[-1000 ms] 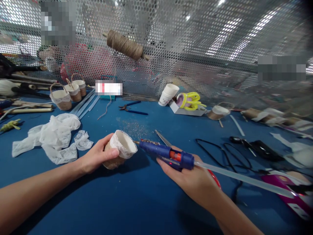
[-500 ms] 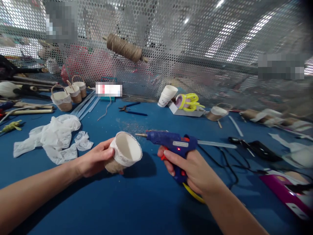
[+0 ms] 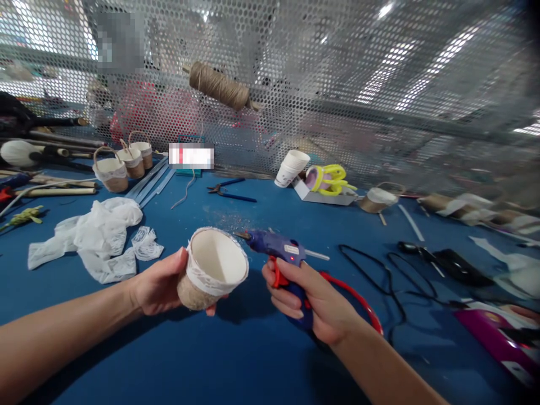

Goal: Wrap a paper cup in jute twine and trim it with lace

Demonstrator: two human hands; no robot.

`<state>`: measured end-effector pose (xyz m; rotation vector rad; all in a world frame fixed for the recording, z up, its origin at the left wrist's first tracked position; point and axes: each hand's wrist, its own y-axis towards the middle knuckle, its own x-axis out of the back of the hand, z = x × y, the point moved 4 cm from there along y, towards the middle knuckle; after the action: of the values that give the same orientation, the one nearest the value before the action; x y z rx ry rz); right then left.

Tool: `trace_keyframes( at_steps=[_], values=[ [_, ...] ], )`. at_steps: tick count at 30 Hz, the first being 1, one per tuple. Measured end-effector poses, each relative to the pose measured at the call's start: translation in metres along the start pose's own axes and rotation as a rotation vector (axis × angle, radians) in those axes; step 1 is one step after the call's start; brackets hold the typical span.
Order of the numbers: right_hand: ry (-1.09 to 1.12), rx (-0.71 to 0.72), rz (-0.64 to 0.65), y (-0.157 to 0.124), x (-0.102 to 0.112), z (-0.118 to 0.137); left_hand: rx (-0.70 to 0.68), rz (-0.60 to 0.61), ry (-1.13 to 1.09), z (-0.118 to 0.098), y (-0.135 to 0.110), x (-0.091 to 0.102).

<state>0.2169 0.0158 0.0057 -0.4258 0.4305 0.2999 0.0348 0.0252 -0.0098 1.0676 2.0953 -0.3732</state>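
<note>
My left hand point(image 3: 158, 287) is wrapped round a small paper cup point(image 3: 213, 270) covered in twine with a white lace band at its rim. The cup is tilted, its mouth facing me and to the right, above the blue table point(image 3: 236, 360). My right hand point(image 3: 314, 301) grips a blue hot glue gun point(image 3: 280, 253) by its handle, a finger on the orange trigger. The gun's metal nozzle points left and sits right at the cup's upper right rim. A clear glue stick pokes out of the gun's back.
Crumpled white lace point(image 3: 95, 236) lies at the left. Finished little baskets point(image 3: 120, 163) stand at the back left, with pliers point(image 3: 230, 188), stacked paper cups point(image 3: 291, 167) and a twine spool point(image 3: 219, 87) on the mesh wall. Black cords and scissors point(image 3: 415, 253) lie at the right. A person sits behind the mesh.
My right hand has turned the glue gun upright into a pistol grip and brought its nozzle to the cup's rim. My left hand has tipped the cup's mouth more toward me.
</note>
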Motion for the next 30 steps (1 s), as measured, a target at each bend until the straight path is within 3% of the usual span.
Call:
trace_keyframes(
  at_steps=[8, 14, 19, 25, 30],
  values=[
    [-0.161, 0.003, -0.030, 0.001, 0.004, -0.002, -0.009, 0.006, 0.050, -0.001, 0.002, -0.002],
    [-0.766, 0.183, -0.231, -0.009, 0.011, 0.012, -0.040, -0.089, 0.179, -0.004, 0.004, 0.005],
    [-1.078, 0.168, -0.374, -0.015, 0.011, 0.020, -0.043, -0.166, 0.261, -0.004, 0.005, 0.012],
    [-1.033, 0.154, -0.294, -0.017, 0.016, 0.020, -0.021, -0.230, 0.310, -0.004, 0.004, 0.021],
    [-0.569, 0.182, -0.201, -0.013, 0.015, 0.021, -0.058, -0.097, 0.220, -0.006, 0.005, 0.013]
  ],
)
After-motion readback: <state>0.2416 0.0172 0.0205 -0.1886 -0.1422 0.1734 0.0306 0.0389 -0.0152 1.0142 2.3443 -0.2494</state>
